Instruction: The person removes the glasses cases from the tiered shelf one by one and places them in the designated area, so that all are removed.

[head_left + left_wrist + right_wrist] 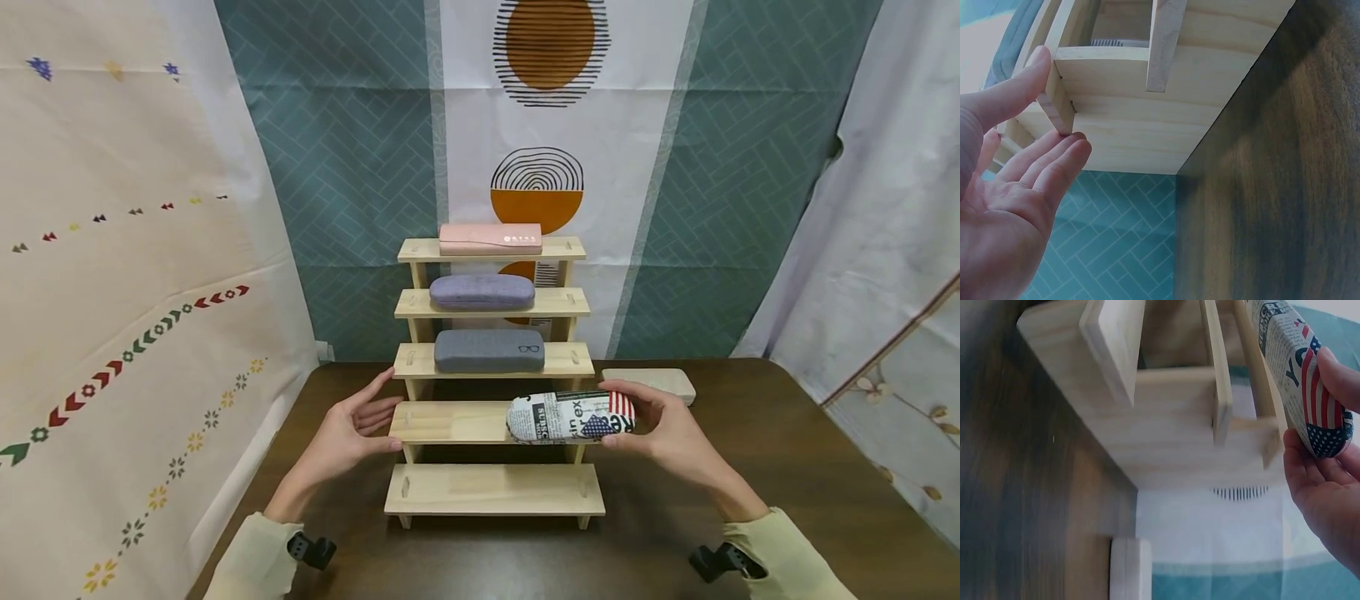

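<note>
A stepped wooden display rack (495, 490) stands on the table. Across the right part of its second step from the bottom is a newspaper-print glasses case (570, 417) with a flag pattern. My right hand (667, 429) grips its right end between thumb and fingers; the right wrist view shows the striped, starred end of the case in that hand. My left hand (348, 437) holds the left end of the same step, thumb at the front edge and fingers behind. Above sit a grey glasses case (489, 351), a purple one (482, 292) and a pink one (490, 239).
Behind the rack's right side a pale, flat-looking block (651, 383) lies on the dark wooden table (787, 450). Patterned cloth (360, 167) hangs at the back, with more cloth on both sides. The bottom step bears nothing.
</note>
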`<control>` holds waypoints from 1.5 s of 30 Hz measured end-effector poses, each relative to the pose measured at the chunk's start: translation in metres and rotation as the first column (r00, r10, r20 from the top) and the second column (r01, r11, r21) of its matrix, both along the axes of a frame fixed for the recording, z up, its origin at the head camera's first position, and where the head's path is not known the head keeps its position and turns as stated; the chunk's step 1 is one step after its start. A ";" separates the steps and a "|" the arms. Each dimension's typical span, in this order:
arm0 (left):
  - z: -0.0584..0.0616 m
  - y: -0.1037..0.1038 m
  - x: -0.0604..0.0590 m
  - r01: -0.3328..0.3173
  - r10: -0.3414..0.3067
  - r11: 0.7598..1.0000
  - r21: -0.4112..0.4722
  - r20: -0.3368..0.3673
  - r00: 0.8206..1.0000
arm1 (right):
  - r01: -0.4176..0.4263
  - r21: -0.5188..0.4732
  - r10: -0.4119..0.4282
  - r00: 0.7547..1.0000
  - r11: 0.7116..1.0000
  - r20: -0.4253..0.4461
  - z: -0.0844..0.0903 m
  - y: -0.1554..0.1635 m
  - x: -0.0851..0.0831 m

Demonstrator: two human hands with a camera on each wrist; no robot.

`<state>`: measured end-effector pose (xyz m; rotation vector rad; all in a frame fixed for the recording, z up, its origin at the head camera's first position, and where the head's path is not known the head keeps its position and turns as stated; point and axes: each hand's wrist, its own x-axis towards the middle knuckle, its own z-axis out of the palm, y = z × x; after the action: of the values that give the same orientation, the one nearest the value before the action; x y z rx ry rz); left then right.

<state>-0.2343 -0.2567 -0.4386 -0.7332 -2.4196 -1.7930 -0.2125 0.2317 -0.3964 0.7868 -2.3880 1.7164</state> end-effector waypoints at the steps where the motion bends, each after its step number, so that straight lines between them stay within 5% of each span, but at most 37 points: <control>1: 0.000 0.000 0.000 -0.002 0.002 1.000 -0.002 -0.001 1.000 | 0.007 0.005 -0.007 1.000 1.000 -0.009 0.001 0.004 0.000; 12: 0.002 0.000 0.000 0.003 -0.003 1.000 -0.003 -0.004 1.000 | 0.081 0.059 -0.078 0.995 0.995 -0.054 0.011 0.052 0.005; 27: 0.002 0.001 0.000 0.007 -0.007 1.000 0.005 0.010 1.000 | 0.093 0.082 -0.092 0.996 0.992 -0.014 0.002 0.119 0.002; 45: 0.002 0.001 0.001 0.007 -0.007 1.000 0.002 0.004 1.000 | 0.137 0.115 -0.145 0.987 0.984 0.072 -0.050 0.177 -0.029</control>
<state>-0.2336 -0.2562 -0.4370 -0.7394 -2.4206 -1.8007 -0.2411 0.4090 -0.4461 0.5548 -2.5421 1.6039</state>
